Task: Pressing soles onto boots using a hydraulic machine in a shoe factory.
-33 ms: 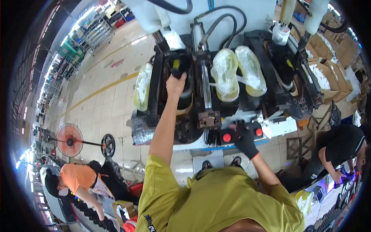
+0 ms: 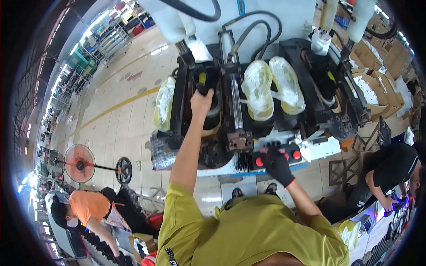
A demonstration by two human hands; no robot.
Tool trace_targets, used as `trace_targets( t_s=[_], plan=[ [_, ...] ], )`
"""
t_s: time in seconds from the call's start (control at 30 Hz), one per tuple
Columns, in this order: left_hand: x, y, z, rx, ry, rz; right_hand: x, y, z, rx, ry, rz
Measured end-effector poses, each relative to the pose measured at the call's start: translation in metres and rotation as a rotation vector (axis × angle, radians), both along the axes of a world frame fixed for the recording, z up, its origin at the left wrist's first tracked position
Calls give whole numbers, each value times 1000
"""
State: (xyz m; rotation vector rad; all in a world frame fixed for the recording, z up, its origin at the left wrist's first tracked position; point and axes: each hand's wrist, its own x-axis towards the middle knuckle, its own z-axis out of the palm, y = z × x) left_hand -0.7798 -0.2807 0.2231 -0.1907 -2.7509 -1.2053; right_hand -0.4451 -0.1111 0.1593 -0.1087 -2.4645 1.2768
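Observation:
My bare left hand point(image 2: 202, 102) is closed on the near end of a black shoe point(image 2: 208, 73) with a yellow-green patch. The shoe sits in the left station of a black pressing machine point(image 2: 235, 102). My right hand point(image 2: 277, 167), in a black glove with bare fingertips, is over the control panel point(image 2: 290, 148), its fingers apart and holding nothing. Red buttons point(image 2: 296, 154) show beside it; whether a fingertip presses anything I cannot make out. Another black shoe point(image 2: 324, 75) stands in the right station.
Yellowish wrapped shoe-shaped forms point(image 2: 258, 88) lie between the stations, and another point(image 2: 164, 104) at the left edge. Hoses point(image 2: 270, 26) loop above. A fan point(image 2: 80, 163) stands left. One person in orange point(image 2: 91, 204) and another in black point(image 2: 392, 166) work nearby. Cartons point(image 2: 377, 88) fill the right.
My right hand has shifted slightly toward me over the panel, and another red button shows beside it. My left hand still holds the shoe. The whole view has moved slightly.

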Motion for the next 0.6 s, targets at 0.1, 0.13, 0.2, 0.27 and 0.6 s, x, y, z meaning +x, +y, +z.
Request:
trace_targets(
  t_s=[0.1, 0.13, 0.2, 0.27, 0.6],
  plan=[
    [-2, -14, -2, 18, 20, -72, -5, -16, -5, -10, 47, -35],
    [-5, -16, 4, -42, 50, -89, 3, -18, -15, 5, 14, -38],
    [1, -1, 20, -41, -45, -98, 13, -14, -20, -40, -124, -47],
    [7, -1, 12, -51, -46, -78, 15, -12, -25, 94, -162, -44],
    [14, -10, 2, -62, 27, -71, 9, -34, -48, 380, 316, -215]
  ],
)
